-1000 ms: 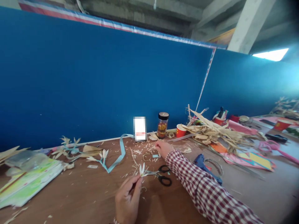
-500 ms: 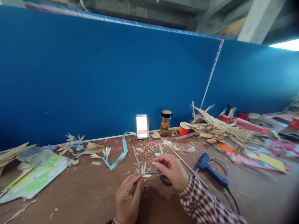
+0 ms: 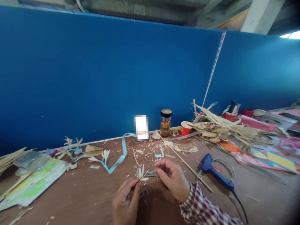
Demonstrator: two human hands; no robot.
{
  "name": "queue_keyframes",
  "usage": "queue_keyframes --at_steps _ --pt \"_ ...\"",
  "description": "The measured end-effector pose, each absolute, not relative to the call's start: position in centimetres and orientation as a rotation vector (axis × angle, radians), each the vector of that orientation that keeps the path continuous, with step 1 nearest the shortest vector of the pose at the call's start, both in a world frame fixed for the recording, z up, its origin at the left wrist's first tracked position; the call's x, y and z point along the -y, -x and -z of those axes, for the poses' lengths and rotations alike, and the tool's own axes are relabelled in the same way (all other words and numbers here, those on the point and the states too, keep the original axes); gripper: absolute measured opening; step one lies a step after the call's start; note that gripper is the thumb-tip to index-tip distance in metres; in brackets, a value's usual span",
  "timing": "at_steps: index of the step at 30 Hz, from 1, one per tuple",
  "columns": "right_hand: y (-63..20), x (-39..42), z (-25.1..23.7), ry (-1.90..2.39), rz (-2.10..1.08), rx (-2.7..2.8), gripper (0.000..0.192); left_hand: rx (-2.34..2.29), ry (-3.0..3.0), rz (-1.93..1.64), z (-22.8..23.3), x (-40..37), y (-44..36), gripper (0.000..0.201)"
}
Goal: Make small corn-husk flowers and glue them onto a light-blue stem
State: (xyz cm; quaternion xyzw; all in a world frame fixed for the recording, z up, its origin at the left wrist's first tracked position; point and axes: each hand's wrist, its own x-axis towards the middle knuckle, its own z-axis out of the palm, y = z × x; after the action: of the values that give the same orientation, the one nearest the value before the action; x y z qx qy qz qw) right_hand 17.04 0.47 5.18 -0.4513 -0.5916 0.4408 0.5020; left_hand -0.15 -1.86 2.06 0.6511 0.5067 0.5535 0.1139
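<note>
A brown wooden table (image 3: 77,197) littered with straw shavings is backed by a blue partition (image 3: 93,78); a concrete ceiling is seen above; a small husk flower (image 3: 142,173) is pinched in the left hand (image 3: 125,203) just above the tabletop; the right hand (image 3: 172,178), half curled, is held beside it, its grasp not discernible; the scissors are mostly hidden behind it.

One head-worn view only. The worktop (image 3: 70,193) is seen from above its near edge, facing forward and slightly down toward the blue partition (image 3: 93,78) along the far edge. Both hands are framed close, bottom centre.
</note>
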Motion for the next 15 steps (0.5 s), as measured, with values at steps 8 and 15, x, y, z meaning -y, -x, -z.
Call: queue_keyframes --at_steps 8,15 --pt "-16.48 0.22 -5.58 1.014 -1.321 1.312 0.018 -1.481 -1.920 -1.590 -1.98 2.02 0.06 0.013" --pt "-16.32 -0.33 -4.85 0.970 -1.473 1.141 0.025 -1.505 -1.924 -1.582 -2.23 2.12 -0.02 0.012"
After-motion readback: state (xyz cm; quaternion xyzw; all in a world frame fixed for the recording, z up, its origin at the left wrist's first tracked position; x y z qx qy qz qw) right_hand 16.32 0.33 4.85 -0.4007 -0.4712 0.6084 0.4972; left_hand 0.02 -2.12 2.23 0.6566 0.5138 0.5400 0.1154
